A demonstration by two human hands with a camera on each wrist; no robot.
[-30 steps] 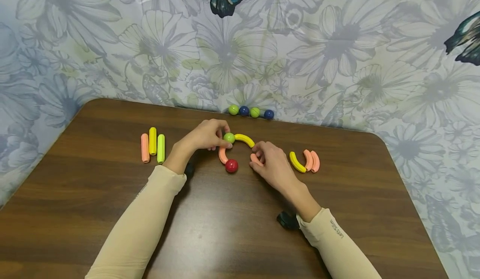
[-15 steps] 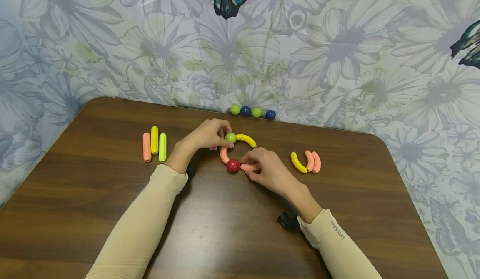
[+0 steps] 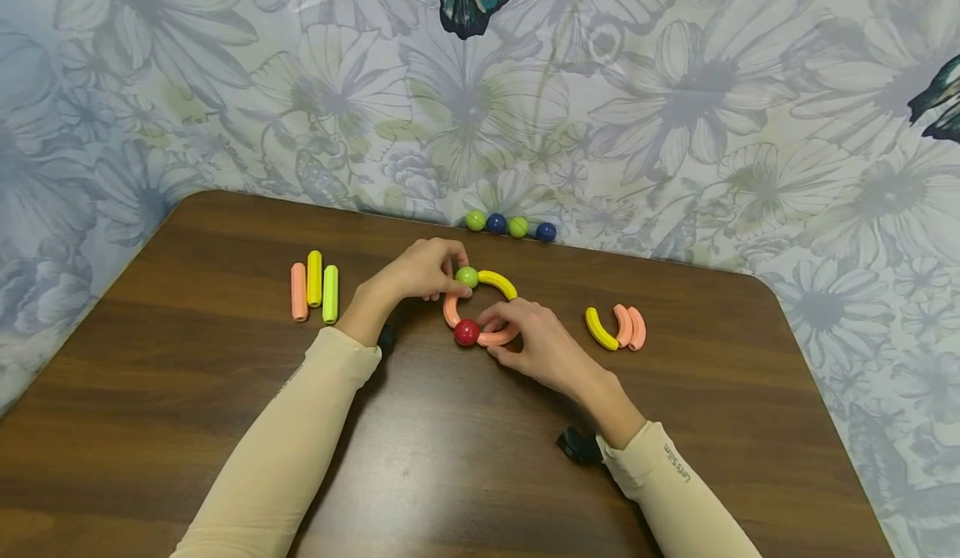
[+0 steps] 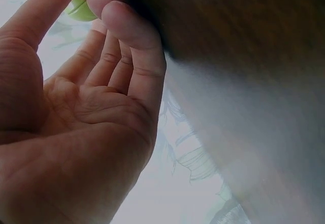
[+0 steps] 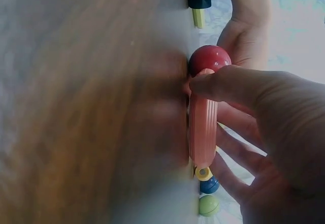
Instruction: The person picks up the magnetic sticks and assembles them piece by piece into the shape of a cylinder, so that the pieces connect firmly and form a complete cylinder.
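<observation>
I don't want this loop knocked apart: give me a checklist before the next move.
1. Left hand at glossy lime-green ball: ok, touching it.
2. Right hand on ribbed salmon plastic-looking curved rod: ok, pinching it.
3. Salmon rod against shiny red ball: ok, touching.
4. Salmon rod fully seated in red ball: cannot tell.
5. Loop's yellow plastic-looking curved rod, free end fitted: not ok, bare hole showing in right-wrist view.
</observation>
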